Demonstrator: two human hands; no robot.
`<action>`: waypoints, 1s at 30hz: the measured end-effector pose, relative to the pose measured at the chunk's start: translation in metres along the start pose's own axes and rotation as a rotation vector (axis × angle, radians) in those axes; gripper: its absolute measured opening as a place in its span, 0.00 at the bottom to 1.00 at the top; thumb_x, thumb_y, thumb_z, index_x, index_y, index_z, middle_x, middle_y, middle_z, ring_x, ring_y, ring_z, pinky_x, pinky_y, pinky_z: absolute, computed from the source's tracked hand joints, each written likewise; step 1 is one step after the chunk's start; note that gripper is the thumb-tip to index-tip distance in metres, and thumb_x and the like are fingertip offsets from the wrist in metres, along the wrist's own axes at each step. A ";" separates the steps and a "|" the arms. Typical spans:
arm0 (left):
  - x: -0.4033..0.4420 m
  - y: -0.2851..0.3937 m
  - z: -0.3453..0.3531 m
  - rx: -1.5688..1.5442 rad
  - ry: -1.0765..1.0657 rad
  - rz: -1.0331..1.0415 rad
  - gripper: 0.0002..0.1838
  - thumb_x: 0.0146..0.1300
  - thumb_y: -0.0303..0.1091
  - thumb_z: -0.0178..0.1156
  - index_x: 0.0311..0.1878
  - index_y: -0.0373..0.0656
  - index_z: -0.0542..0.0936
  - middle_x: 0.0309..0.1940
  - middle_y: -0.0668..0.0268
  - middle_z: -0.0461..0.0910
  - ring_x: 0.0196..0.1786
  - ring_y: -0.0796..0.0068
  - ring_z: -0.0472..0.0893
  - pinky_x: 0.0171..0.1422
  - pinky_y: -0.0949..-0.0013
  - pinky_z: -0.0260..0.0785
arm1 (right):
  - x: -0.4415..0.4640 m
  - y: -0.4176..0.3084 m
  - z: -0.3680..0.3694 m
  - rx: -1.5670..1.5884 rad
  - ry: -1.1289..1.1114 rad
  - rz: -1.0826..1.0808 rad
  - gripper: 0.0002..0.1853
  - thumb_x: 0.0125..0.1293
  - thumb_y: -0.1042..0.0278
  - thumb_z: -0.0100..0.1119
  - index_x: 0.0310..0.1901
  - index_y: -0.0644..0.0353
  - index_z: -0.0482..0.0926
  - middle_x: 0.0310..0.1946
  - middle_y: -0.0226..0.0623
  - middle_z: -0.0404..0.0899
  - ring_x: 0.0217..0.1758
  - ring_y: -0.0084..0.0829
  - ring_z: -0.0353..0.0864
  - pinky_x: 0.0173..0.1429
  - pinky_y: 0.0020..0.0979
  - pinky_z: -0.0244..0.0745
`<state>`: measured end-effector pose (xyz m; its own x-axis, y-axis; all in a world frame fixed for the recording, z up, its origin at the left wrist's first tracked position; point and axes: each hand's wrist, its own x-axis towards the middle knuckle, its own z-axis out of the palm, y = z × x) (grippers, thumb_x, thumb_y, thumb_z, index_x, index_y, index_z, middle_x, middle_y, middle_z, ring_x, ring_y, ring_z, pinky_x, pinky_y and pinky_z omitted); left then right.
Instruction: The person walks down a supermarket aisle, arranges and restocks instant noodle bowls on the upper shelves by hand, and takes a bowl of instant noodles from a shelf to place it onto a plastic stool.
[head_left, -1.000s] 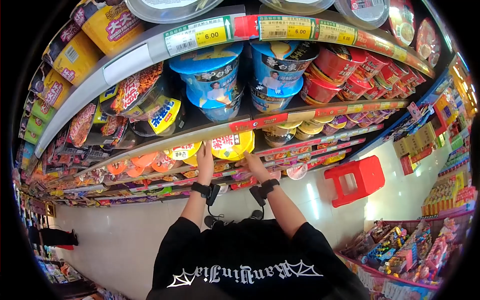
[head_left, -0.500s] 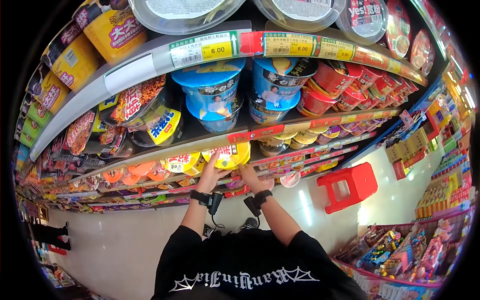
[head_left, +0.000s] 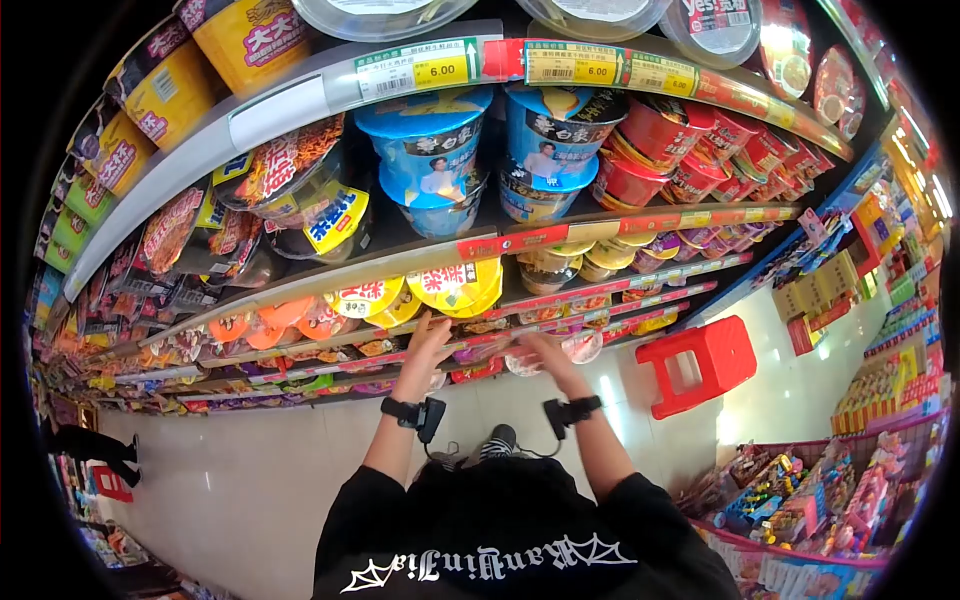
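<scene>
A yellow-lidded noodle bowl (head_left: 455, 286) sits at the front of the shelf below the blue tubs, next to another yellow bowl (head_left: 375, 300). Just below its lid is my left hand (head_left: 428, 342), fingers extended and apart, holding nothing. My right hand (head_left: 543, 355) hangs lower and to the right, in front of the lower shelves, away from the bowl. It is somewhat blurred, its fingers spread with nothing visible in them. Black devices are strapped to both wrists.
Blue noodle tubs (head_left: 428, 150) and red bowls (head_left: 660, 135) fill the shelf above. A red stool (head_left: 698, 366) stands on the floor at right, beyond it a bin of small packaged goods (head_left: 800, 500). At far left a person's dark-clothed legs (head_left: 100, 445) show.
Both hands have come off the yellow bowl. My right hand has moved right and down; my left hand has dropped slightly below the lid.
</scene>
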<state>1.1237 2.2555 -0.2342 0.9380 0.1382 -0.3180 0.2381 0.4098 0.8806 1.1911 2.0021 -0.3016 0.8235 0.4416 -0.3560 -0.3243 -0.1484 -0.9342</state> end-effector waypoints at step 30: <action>-0.136 0.022 0.090 0.429 -0.476 0.229 0.49 0.66 0.71 0.26 0.73 0.35 0.50 0.72 0.49 0.54 0.75 0.59 0.54 0.77 0.60 0.40 | -0.325 0.057 -0.059 0.171 0.920 -0.090 0.23 0.74 0.50 0.34 0.46 0.59 0.77 0.34 0.34 0.84 0.33 0.23 0.77 0.38 0.26 0.68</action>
<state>1.0243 2.1643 -0.1398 0.9620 -0.2730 -0.0041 0.0071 0.0103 0.9999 0.9326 1.7980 -0.2409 0.8694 -0.4387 -0.2274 -0.2454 0.0162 -0.9693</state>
